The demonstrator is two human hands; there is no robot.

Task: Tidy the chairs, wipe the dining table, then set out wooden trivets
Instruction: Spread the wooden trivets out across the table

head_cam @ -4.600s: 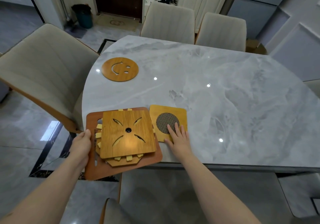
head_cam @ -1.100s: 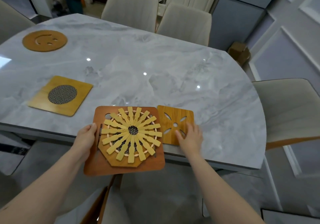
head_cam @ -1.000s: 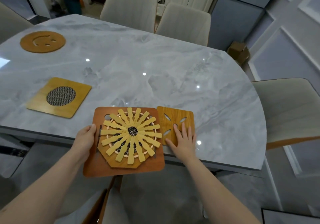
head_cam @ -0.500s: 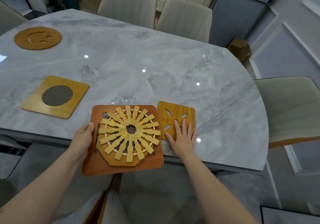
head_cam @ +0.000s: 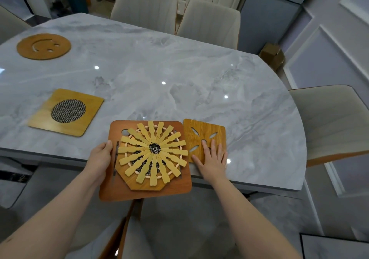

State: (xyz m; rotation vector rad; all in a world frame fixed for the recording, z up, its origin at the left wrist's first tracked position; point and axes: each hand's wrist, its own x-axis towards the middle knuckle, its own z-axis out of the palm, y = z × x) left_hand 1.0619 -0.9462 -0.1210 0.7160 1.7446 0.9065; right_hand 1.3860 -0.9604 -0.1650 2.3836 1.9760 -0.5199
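Observation:
My left hand (head_cam: 99, 158) grips the left edge of a stack of trivets: a large reddish-brown square trivet (head_cam: 175, 186) with an octagonal trivet and a sunburst slat trivet (head_cam: 152, 150) on top. The stack overhangs the near edge of the grey marble table (head_cam: 159, 74). My right hand (head_cam: 212, 159) lies flat, fingers straight, on a small square trivet with leaf cut-outs (head_cam: 203, 130) just right of the stack. A square trivet with a round mesh centre (head_cam: 67, 111) lies to the left, and a round smiley-face trivet (head_cam: 44, 46) lies at the far left.
Two beige chairs (head_cam: 145, 2) stand at the far side, another chair (head_cam: 335, 118) at the right end and one chair back (head_cam: 123, 236) below my arms. A cardboard box (head_cam: 272, 55) sits on the floor by the right wall.
My right hand set down the leaf cut-out trivet beside the stack and flattened onto it. My view shifted slightly; my left hand kept its hold on the stack.

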